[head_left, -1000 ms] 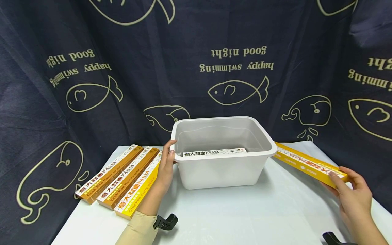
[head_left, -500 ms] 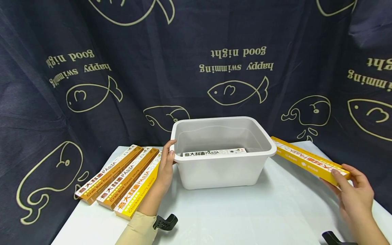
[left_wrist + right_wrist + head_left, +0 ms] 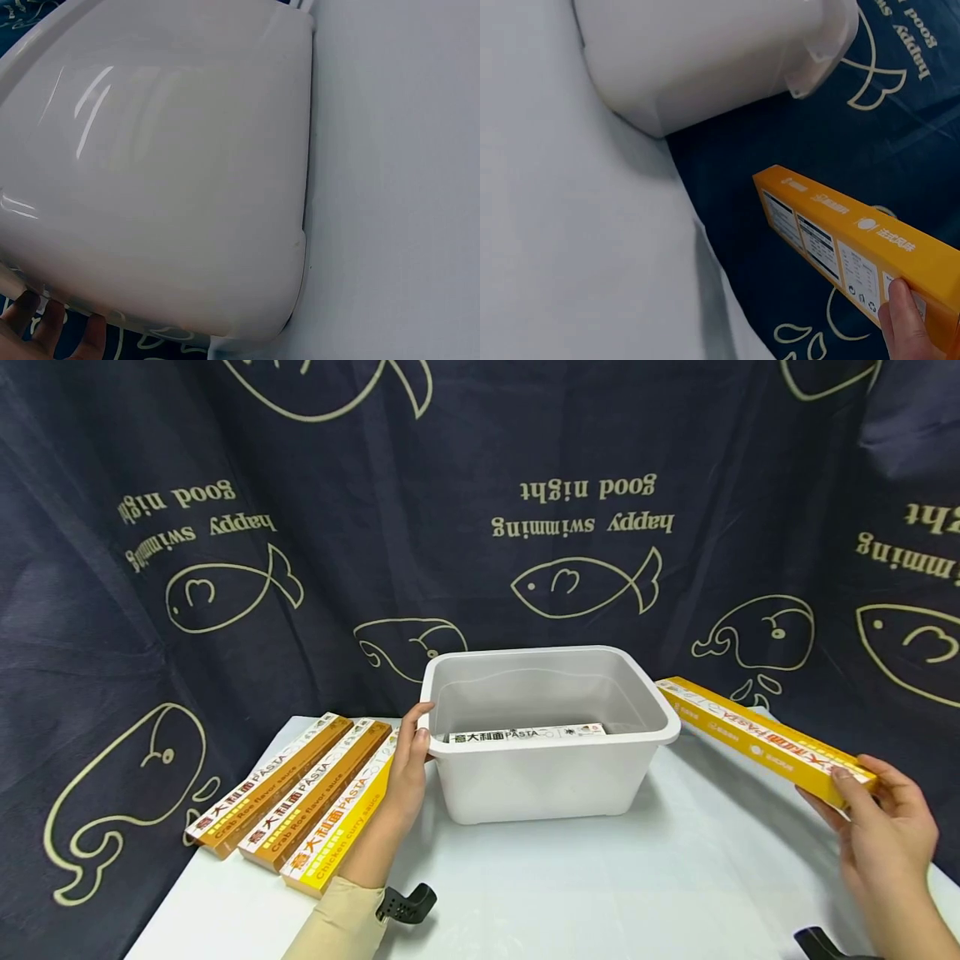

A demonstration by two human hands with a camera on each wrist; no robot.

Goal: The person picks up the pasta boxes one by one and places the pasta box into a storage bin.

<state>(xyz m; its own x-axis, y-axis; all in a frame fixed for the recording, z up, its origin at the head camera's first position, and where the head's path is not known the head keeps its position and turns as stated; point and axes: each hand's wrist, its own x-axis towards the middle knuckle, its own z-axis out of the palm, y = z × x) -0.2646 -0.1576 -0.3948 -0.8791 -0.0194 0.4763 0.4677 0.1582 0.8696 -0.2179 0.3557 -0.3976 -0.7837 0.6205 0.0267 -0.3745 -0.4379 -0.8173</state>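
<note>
Right hand point(image 3: 888, 831) grips one end of a long yellow cardboard pasta box point(image 3: 761, 735), raised beside a light-grey plastic bin point(image 3: 540, 785); left hand point(image 3: 407, 777) grips the bin's left rim. Three brown or yellow cardboard boxes point(image 3: 311, 795) lie farther left.

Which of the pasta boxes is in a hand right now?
The yellow box right of the bin, gripped at its near end by the right hand. Three boxes lie left on the table; another box shows inside the bin.
</note>
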